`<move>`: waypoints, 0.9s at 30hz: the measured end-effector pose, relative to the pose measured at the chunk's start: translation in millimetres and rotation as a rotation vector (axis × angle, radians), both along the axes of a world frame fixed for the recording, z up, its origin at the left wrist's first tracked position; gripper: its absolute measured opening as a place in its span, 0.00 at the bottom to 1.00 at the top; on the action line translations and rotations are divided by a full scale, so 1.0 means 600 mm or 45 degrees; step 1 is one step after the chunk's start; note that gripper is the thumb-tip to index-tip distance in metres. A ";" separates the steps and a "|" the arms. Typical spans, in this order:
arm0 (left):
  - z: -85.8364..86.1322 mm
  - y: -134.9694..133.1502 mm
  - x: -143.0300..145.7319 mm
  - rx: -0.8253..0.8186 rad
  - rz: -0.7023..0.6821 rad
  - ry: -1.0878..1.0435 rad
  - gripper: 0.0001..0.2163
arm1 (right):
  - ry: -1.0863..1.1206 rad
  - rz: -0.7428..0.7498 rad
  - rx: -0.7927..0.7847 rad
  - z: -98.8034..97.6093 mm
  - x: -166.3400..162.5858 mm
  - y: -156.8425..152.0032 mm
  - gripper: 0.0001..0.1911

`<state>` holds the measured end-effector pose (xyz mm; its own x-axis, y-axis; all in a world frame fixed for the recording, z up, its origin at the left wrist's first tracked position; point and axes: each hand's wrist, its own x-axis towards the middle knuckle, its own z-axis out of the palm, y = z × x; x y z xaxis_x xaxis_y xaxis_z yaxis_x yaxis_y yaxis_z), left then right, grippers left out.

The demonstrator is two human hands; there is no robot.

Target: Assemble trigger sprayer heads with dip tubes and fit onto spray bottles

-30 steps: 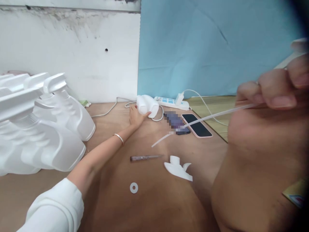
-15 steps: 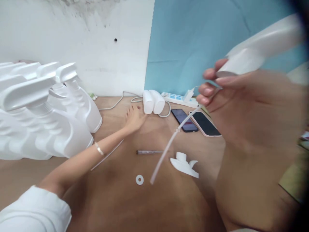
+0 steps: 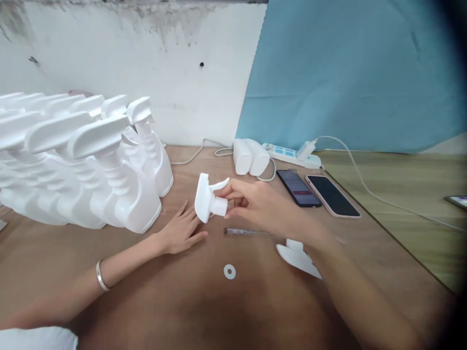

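Note:
My right hand [image 3: 255, 204] is closed on a white spray trigger head [image 3: 208, 198], held just above the brown table [image 3: 164, 301], nozzle end to the left. My left hand [image 3: 181, 231] lies flat on the table right below and left of that head, fingers stretched out, holding nothing. A silver bracelet [image 3: 99, 275] sits on the left wrist. A thin pen-like tool [image 3: 243, 232] lies on the table under my right hand. A second white trigger head [image 3: 297, 257] lies beside my right forearm, and a small white washer ring [image 3: 229, 271] lies in front.
Several white spray bottles [image 3: 109, 180] with trigger heads stand in a group at the left. At the back lie two small white bottles [image 3: 250, 156], a power strip [image 3: 290, 154] with a charger cable, and two phones [image 3: 315, 190]. A blue sheet [image 3: 357, 73] hangs behind.
My right hand has come down from close to the camera to the table centre with the trigger head. My left hand has drawn back from the small bottles toward me.

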<state>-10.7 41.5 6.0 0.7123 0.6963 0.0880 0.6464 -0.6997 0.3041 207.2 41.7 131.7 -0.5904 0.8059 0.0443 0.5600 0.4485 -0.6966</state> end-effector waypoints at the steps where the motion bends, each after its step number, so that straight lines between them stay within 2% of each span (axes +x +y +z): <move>1: 0.002 -0.001 -0.001 0.013 0.000 -0.051 0.26 | -0.015 0.024 -0.027 -0.005 -0.005 -0.001 0.15; 5: 0.007 -0.024 -0.004 0.112 0.073 -0.254 0.41 | -0.085 0.076 -0.029 -0.035 -0.011 -0.011 0.14; 8: 0.017 -0.055 -0.008 0.241 0.253 -0.523 0.48 | -0.094 0.149 0.035 -0.064 -0.010 -0.029 0.12; 10: 0.028 -0.075 -0.010 0.395 0.286 -0.651 0.46 | -0.079 0.167 0.129 -0.080 -0.013 -0.045 0.10; 13: 0.043 -0.095 -0.012 0.536 0.097 -0.551 0.36 | -0.043 0.157 0.243 -0.092 -0.024 -0.066 0.05; 15: 0.049 -0.101 -0.010 0.480 0.040 -0.452 0.27 | -0.021 0.170 0.261 -0.093 -0.032 -0.073 0.05; 17: 0.052 -0.102 -0.008 0.360 0.082 -0.392 0.19 | -0.062 0.211 0.309 -0.093 -0.038 -0.076 0.06; 21: 0.057 -0.102 -0.005 0.122 0.124 -0.187 0.09 | -0.387 0.382 0.574 -0.096 -0.041 -0.073 0.06; 24: 0.058 -0.104 -0.005 -0.028 0.166 -0.149 0.10 | -0.607 0.509 0.722 -0.094 -0.041 -0.074 0.11; 27: 0.052 -0.107 -0.003 -0.168 0.189 -0.177 0.17 | -0.714 0.606 0.695 -0.085 -0.044 -0.079 0.10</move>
